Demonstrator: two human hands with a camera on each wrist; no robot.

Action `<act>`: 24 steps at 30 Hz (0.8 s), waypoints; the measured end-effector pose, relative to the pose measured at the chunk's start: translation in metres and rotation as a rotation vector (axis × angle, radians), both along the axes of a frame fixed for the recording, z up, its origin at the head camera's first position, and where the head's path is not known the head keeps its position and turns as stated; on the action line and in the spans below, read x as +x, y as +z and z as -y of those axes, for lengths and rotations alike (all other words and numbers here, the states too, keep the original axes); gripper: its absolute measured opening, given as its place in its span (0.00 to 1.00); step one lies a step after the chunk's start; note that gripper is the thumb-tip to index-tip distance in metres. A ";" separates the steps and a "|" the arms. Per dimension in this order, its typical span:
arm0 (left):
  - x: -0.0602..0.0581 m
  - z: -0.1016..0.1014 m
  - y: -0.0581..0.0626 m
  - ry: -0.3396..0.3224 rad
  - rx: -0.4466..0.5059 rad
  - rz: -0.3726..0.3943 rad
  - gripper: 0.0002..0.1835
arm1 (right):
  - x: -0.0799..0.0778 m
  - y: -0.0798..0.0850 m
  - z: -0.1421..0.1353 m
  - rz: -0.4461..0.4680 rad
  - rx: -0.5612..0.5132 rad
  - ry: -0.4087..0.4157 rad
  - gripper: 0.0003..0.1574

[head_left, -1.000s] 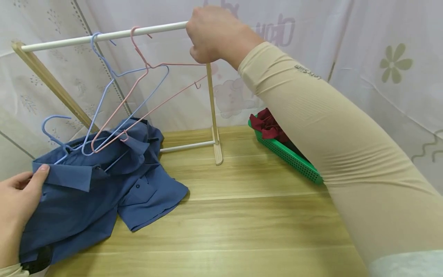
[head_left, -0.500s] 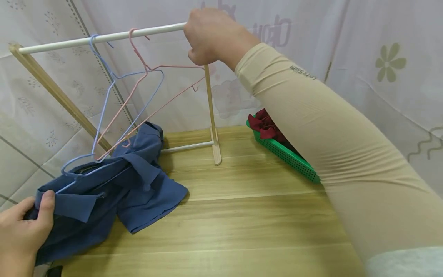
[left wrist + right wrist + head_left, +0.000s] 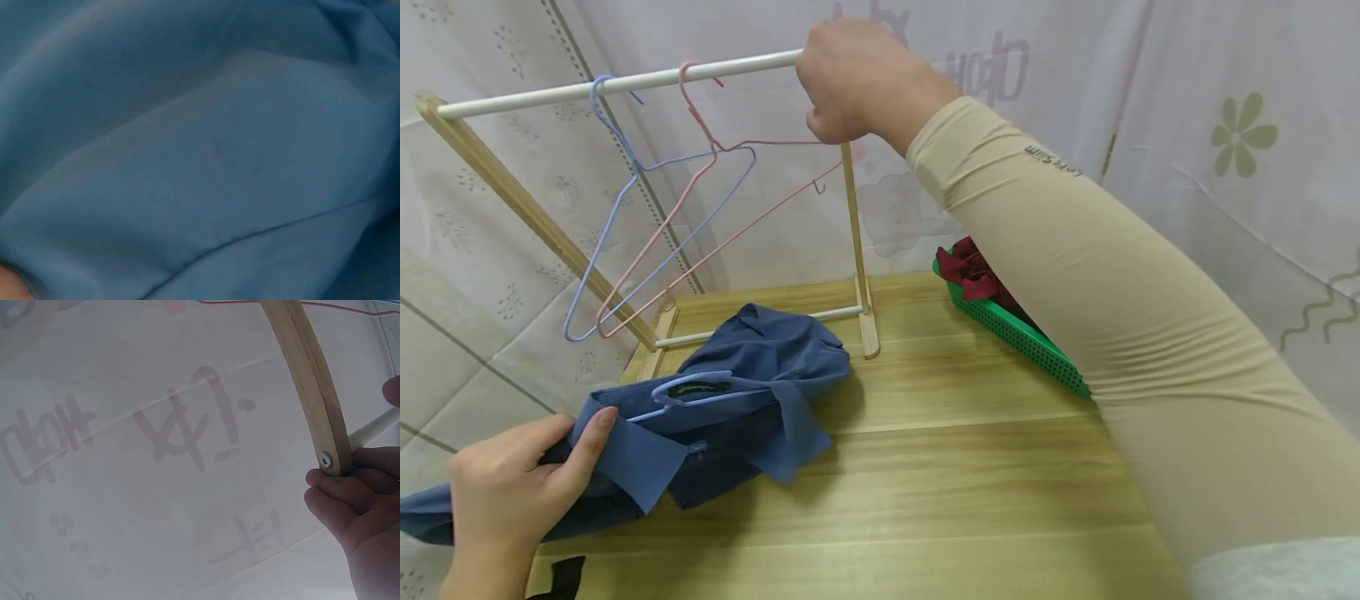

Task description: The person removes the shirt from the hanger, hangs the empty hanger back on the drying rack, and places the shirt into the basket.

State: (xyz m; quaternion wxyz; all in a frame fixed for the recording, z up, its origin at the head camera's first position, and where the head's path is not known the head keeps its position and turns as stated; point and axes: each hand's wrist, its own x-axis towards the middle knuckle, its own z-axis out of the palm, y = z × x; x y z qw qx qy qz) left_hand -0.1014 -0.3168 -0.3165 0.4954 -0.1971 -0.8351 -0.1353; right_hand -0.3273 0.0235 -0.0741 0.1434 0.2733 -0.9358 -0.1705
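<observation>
My left hand pinches the collar of a blue short-sleeved shirt, thumb on top, low on the left of the head view. Inside its neck sits a light blue hanger, hook showing above the collar. Blue cloth of the shirt fills the left wrist view. High up, my right hand grips the right end of the rack's white rod. In the right wrist view its fingers curl by the joint of rod and wooden post.
A blue hanger and a pink hanger hang bare from the rod. At the right on the wooden table stands a green basket with dark red cloth, partly behind my right arm. A black strap lies bottom left.
My left hand has drawn the shirt and its hanger right and toward the table's middle, away from beneath the hanging hangers, which swung slightly. My right hand stays on the rod.
</observation>
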 end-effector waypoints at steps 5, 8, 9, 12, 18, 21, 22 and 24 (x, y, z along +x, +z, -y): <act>-0.014 -0.027 -0.006 -0.102 0.062 0.013 0.32 | 0.003 0.001 -0.003 0.013 0.003 -0.012 0.18; -0.025 -0.039 -0.011 -0.159 0.087 0.050 0.30 | 0.003 0.002 -0.005 0.020 0.014 -0.021 0.19; -0.029 -0.044 -0.012 -0.184 0.095 0.058 0.30 | 0.003 0.002 -0.005 0.021 0.018 -0.022 0.19; -0.043 -0.059 -0.014 -0.267 0.105 0.082 0.29 | 0.002 0.003 -0.005 0.022 0.034 -0.023 0.18; -0.065 -0.101 -0.014 -0.499 0.160 0.097 0.26 | 0.001 0.005 -0.003 0.000 0.088 0.012 0.18; -0.071 -0.119 -0.015 -0.585 0.208 0.097 0.24 | 0.002 0.006 -0.003 0.001 0.100 0.023 0.18; -0.072 -0.123 -0.015 -0.603 0.221 0.095 0.23 | 0.002 0.006 -0.004 0.005 0.094 0.025 0.19; -0.074 -0.130 -0.015 -0.618 0.242 0.087 0.24 | 0.003 0.005 -0.007 0.013 0.078 0.021 0.23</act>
